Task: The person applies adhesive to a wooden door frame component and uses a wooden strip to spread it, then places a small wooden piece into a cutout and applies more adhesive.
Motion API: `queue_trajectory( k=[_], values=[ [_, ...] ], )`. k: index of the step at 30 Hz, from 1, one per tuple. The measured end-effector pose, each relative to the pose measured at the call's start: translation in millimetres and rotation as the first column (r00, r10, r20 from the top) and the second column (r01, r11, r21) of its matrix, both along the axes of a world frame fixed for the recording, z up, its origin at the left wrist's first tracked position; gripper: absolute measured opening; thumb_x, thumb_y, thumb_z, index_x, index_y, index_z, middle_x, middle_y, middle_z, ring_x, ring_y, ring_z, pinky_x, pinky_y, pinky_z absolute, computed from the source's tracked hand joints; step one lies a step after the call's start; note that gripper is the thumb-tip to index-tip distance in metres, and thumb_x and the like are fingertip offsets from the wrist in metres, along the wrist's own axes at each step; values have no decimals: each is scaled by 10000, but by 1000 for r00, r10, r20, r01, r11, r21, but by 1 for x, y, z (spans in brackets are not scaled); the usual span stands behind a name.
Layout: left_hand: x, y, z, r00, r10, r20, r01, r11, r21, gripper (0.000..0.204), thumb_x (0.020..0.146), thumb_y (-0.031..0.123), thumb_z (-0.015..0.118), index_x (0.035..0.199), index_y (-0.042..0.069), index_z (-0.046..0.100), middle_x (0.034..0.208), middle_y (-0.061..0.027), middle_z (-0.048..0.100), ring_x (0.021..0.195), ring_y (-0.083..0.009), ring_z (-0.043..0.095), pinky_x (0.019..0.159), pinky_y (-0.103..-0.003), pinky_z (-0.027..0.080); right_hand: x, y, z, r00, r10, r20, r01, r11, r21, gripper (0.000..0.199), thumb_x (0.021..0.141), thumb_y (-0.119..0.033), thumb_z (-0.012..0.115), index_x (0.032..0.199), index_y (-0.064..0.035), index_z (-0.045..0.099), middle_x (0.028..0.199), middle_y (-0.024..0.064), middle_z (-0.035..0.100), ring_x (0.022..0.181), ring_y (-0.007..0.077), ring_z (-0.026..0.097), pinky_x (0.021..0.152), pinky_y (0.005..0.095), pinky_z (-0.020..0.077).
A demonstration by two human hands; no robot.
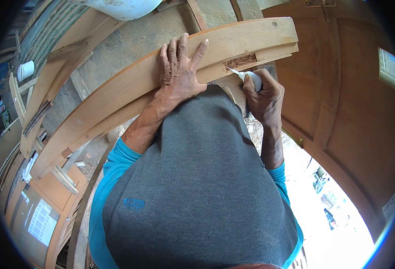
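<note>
A long wooden board (134, 74), pale and bowed by the lens, crosses in front of me. My left hand (179, 67) lies flat on it with the fingers spread. Close to the board's right end, a rough reddish-brown recess (242, 61) is cut along the near edge. My right hand (265, 92) is wrapped around a small white squeeze bottle (253, 79). The bottle's thin pointed nozzle is aimed left, its tip at the left end of the recess. Whether anything flows from the tip is too small to tell.
At the top stands a white bucket (123, 8). A brown panelled wooden door (296, 85) is on the right. To the left are more boards (65, 58), a white cup (25, 71) and corrugated sheeting (62, 27). Bright ground (327, 215) shows at lower right.
</note>
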State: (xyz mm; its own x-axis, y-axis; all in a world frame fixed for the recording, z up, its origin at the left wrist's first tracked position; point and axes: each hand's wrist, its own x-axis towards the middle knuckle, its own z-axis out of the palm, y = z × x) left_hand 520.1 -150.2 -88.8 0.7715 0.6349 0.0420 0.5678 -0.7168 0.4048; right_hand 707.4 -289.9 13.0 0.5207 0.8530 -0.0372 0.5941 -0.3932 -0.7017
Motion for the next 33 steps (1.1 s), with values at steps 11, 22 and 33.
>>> queue_trajectory(
  k=[11,22,33],
  values=[
    [0,0,3,1000,5,3,-5,1000,-30,1246,582,414,930,1693,259,386,1640,-291,291,1519,-498,269,1242,-692,180,3,4,-5,1000,28,6,-28,999,29,128,961,-116,772,965,3,725,745,119,716,666,139,686,633,321,557],
    [2,0,2,1000,5,-16,-6,1000,-6,1255,565,419,925,1689,275,385,1612,-279,305,1495,-505,304,1251,-689,194,5,2,0,1000,-22,-5,22,1000,7,145,955,-131,780,967,3,726,731,128,715,660,146,698,635,324,564],
    [1,0,1,1000,5,-12,-5,1000,-2,1262,567,436,933,1690,273,382,1615,-279,308,1496,-501,307,1254,-684,187,7,2,-2,999,-1,36,1,1000,0,145,959,-134,781,983,-2,728,756,149,731,673,166,721,650,335,577]
  ],
)
